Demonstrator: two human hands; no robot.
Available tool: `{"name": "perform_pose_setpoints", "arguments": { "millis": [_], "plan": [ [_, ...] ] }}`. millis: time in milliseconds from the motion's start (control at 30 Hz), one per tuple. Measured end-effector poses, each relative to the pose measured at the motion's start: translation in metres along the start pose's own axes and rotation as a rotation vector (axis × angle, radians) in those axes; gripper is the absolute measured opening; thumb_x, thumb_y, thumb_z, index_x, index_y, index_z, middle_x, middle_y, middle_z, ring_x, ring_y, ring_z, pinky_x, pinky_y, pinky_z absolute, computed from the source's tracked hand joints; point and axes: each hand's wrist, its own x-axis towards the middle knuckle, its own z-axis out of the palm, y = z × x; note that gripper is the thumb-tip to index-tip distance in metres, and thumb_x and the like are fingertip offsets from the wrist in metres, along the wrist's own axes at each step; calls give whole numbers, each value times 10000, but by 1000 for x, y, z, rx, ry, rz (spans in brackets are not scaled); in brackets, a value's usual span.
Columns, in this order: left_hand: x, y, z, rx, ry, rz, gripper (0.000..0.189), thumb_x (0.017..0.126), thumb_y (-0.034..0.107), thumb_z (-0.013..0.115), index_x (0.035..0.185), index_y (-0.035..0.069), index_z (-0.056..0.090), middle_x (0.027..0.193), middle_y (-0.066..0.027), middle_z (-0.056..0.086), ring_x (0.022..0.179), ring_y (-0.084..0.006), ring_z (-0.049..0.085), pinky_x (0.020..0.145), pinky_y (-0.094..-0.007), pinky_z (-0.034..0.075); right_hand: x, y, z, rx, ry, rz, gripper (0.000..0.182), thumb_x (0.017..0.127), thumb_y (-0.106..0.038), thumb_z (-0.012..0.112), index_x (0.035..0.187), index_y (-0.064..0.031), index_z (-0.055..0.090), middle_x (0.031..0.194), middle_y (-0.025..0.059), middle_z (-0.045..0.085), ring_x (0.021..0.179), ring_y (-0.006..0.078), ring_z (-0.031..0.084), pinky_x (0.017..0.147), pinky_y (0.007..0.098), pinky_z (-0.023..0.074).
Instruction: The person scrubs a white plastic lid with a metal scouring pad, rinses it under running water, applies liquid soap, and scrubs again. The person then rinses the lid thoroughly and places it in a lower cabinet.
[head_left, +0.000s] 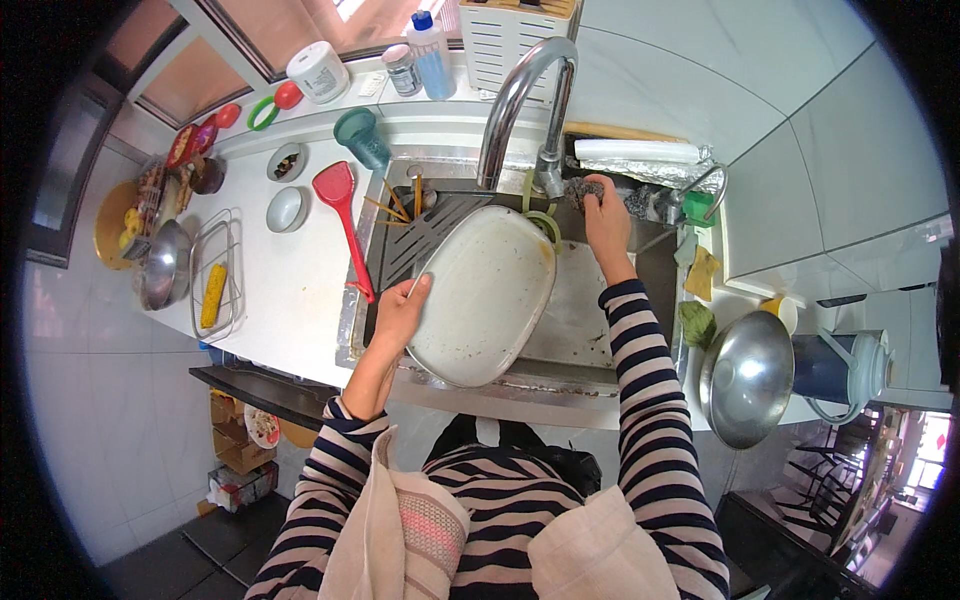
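Observation:
My left hand (397, 311) grips the left rim of a large white oval dish (484, 300), tilted over the sink (581, 319). Brown specks dot the dish, and a yellowish smear marks its upper right edge. Behind the faucet base, my right hand (607, 221) holds a grey steel-wool scrubber (583, 193) in its fingers. The chrome faucet (517, 97) arches above the dish, and no water stream shows. Pale green peel-like strips (546, 223) lie partly behind the dish's upper edge. Food bits are scattered on the sink floor.
A red spatula (341, 210) lies at the sink's left edge near a green cup (362, 137). Left on the counter are two small bowls (286, 209) and a wire basket (225, 255) with corn (214, 295). A metal bowl (748, 380) and a thermos jug (836, 367) stand right.

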Motion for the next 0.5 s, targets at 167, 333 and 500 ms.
{"name": "perform_pose_setpoints", "arguments": {
  "millis": [167,333,500],
  "plan": [
    [10,-4,1,8,0,12,422,1077,388,627,1118,-12,757,929,-10,747,769,-63,621,712,-236,489,-7,4,4,-13,38,-65,327,959,-234,567,1264,-165,665,888,167,659,866,379,642,771,508,492],
    [16,-2,1,-29,-35,11,415,1077,388,628,1089,-7,758,931,-7,747,776,-61,621,716,-234,487,-12,4,4,4,44,-64,330,952,-228,570,1261,-165,669,898,167,666,871,373,647,775,503,495],
    [18,-2,4,-27,-9,38,424,1068,384,643,1079,-24,760,892,-13,741,756,-62,617,696,-242,491,-14,6,0,5,4,-19,325,946,-230,574,1247,-164,676,906,183,681,865,381,656,761,509,499]
  ]
}}
